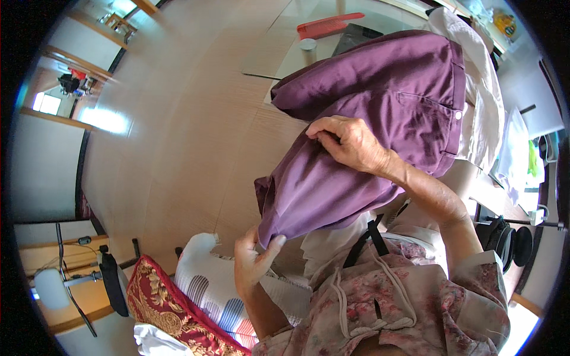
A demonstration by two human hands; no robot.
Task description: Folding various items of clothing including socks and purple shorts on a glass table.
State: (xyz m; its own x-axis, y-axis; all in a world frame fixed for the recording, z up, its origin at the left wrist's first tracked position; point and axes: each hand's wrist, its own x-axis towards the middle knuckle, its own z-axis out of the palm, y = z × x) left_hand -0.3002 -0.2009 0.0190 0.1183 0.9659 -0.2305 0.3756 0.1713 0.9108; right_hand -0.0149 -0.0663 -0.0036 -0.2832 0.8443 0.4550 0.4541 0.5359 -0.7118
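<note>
1. Nearest the camera: one pink-and-grey floral top (415,291), pale drawstring with two hanging lengths.
2. Count, in hand: one pair of purple trousers (380,95); two legs, one waistband, one white button (458,115). Two bare hands.
3. Count, around: one red-and-gold patterned cushion (166,296), lower left; one white striped textile (199,258) beside it; one red elongated object (331,25), one pale-lidded canister (307,46), both at top.
4. Surface: a glass-topped table (276,64) beyond the trousers; pale, glossy floor (178,118) below. White cloth (487,107) lies behind the waistband.
5. Room: pale walls (47,166), wood-framed openings at left, strong light patch on the floor.
6. Trousers stretch diagonally before the wearer, waistband upper right, leg ends toward the left.
7. Left hand (254,258): thumb and fingers pinch the nearer leg's lower corner; cloth runs up and right from them.
8. Right hand (350,145): lies over the cloth, fingers curled together, closed on the nearer leg's upper edge.
</note>
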